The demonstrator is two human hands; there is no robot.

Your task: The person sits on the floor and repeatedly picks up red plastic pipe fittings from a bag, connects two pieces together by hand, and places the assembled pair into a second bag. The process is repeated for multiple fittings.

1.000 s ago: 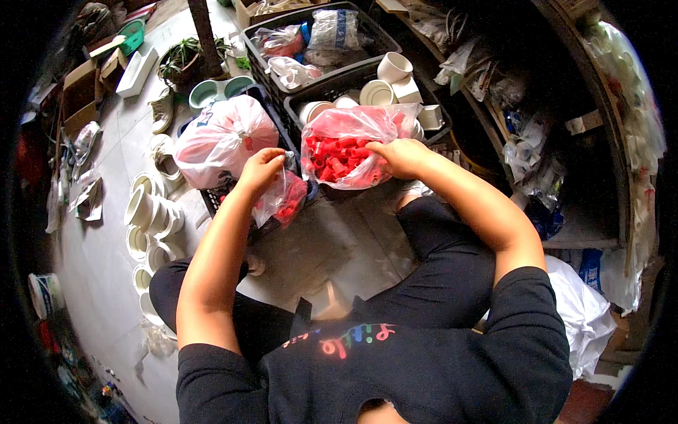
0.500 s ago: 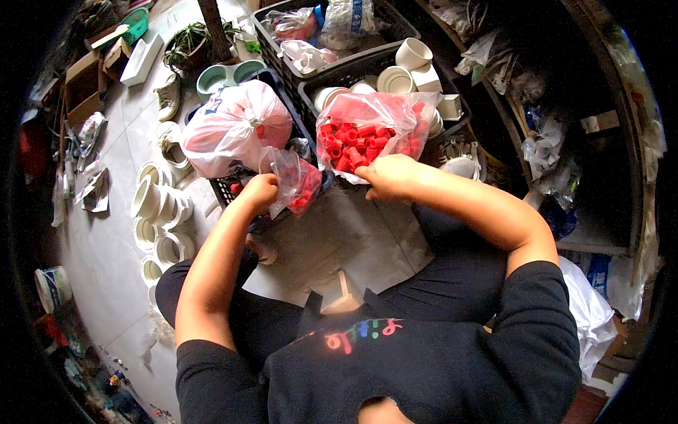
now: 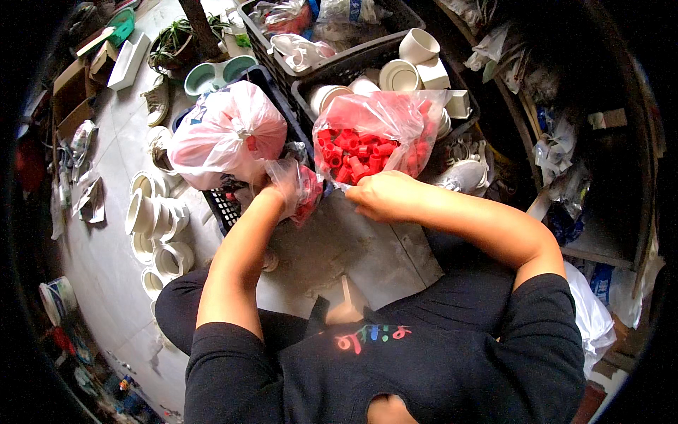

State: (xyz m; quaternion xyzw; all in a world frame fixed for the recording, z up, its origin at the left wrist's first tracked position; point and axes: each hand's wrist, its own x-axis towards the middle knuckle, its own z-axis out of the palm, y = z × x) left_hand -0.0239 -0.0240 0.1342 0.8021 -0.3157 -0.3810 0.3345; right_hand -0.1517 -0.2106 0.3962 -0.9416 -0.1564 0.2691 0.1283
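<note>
A large clear plastic bag (image 3: 395,120) of red pipe fittings (image 3: 346,150) rests against the front of a dark crate. My right hand (image 3: 385,196) is closed at the bag's lower edge, fingers pinching the plastic. To its left, a small clear bag (image 3: 289,173) holds more red pieces (image 3: 308,189). My left hand (image 3: 277,200) reaches into the mouth of this small bag. Plastic covers its fingers, so their grip does not show. Just beyond it sits a knotted white plastic bag (image 3: 229,134), bulging, with pinkish contents.
White pipe fittings fill the dark crate (image 3: 300,92); another crate (image 3: 282,60) behind holds bagged items. More white fittings (image 3: 173,259) line the floor at left. A blue-black basket (image 3: 224,212) stands under the white bag. Shelving (image 3: 600,258) is at right, a potted plant (image 3: 173,46) far left.
My left hand has moved from the small bag's side into its mouth, and the plastic now covers the fingers. My right hand stays at the large bag's edge. The view has shifted slightly.
</note>
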